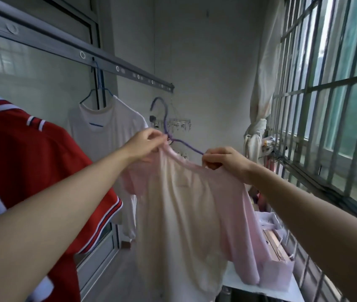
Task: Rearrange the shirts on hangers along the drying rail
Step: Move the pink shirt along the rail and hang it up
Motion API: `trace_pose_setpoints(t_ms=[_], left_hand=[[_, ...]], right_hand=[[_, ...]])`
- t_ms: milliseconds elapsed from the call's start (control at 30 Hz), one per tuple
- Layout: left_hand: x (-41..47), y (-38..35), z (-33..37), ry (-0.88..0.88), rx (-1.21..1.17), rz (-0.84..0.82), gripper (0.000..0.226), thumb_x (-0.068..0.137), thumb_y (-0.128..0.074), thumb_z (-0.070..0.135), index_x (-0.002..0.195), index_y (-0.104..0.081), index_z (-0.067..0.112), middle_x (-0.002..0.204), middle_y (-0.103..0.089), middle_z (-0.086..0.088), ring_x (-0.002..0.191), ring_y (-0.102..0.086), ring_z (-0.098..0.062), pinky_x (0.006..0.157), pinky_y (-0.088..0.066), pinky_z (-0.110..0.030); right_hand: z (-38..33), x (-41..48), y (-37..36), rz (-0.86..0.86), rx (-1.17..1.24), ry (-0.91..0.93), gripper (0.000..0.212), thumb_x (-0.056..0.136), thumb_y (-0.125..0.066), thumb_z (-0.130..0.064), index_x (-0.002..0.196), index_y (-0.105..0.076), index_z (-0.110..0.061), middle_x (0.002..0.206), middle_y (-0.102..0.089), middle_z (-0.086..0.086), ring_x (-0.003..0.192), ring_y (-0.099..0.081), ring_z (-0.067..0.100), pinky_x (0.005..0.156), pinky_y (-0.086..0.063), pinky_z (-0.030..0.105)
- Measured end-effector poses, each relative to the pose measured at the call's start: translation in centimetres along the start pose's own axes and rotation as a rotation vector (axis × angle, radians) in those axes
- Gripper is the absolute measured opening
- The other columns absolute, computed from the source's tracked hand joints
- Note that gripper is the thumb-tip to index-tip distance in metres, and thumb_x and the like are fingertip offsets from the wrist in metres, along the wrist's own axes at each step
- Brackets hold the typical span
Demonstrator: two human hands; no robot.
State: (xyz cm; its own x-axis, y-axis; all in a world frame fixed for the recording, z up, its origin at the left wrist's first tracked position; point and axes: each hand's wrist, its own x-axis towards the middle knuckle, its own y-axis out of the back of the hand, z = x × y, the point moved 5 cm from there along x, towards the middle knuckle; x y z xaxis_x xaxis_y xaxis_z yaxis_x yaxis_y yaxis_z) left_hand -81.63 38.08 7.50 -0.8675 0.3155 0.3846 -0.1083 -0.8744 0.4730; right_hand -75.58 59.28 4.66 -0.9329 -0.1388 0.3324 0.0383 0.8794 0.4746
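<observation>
A pale pink shirt (186,205) hangs on a purple hanger (166,125), held in the air below the far end of the drying rail (99,59) and off it. The left hand (145,144) is pinched shut on the collar at the base of the hanger's hook. The right hand (223,159) is closed on the collar and the hanger's right arm. Behind, a white shirt (110,125) hangs from the rail on a blue hanger (98,90). A red shirt (31,162) with striped trim fills the near left. Barred windows (326,105) line the right side.
</observation>
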Motion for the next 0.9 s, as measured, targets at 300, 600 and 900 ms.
trace_pose_setpoints(t_ms=[300, 600, 900], left_hand=[[-0.8, 0.5, -3.5, 0.308, -0.149, -0.015, 0.010, 0.099, -0.040, 0.013, 0.091, -0.042, 0.008, 0.097, -0.055, -0.015, 0.070, -0.060, -0.022, 0.052, -0.060, -0.035], [-4.3, 1.3, -3.0, 0.204, 0.027, -0.299, 0.025, 0.097, -0.035, 0.001, 0.079, -0.053, 0.007, 0.094, -0.056, -0.017, 0.081, -0.045, -0.030, 0.062, -0.061, -0.039], [-6.9, 5.9, -7.4, 0.389, 0.209, -0.185, 0.023, 0.099, -0.041, 0.020, 0.112, -0.054, 0.006, 0.110, -0.059, -0.012, 0.094, -0.057, -0.023, 0.066, -0.052, -0.032]], right_hand=[[-0.6, 3.0, -7.6, -0.260, -0.095, -0.014, 0.031, 0.096, -0.050, -0.032, 0.110, -0.067, -0.010, 0.095, -0.065, -0.001, 0.083, -0.058, 0.013, 0.079, -0.049, 0.026], [0.1, 5.5, -14.3, -0.219, -0.558, 0.334, 0.024, 0.086, -0.055, -0.005, 0.081, -0.051, -0.027, 0.095, -0.055, 0.008, 0.087, -0.050, 0.022, 0.071, -0.031, 0.027], [2.3, 6.0, -12.2, -0.118, -0.294, 0.244, 0.029, 0.095, -0.048, -0.021, 0.068, -0.042, -0.012, 0.069, -0.041, 0.002, 0.065, -0.038, 0.013, 0.059, -0.030, 0.026]])
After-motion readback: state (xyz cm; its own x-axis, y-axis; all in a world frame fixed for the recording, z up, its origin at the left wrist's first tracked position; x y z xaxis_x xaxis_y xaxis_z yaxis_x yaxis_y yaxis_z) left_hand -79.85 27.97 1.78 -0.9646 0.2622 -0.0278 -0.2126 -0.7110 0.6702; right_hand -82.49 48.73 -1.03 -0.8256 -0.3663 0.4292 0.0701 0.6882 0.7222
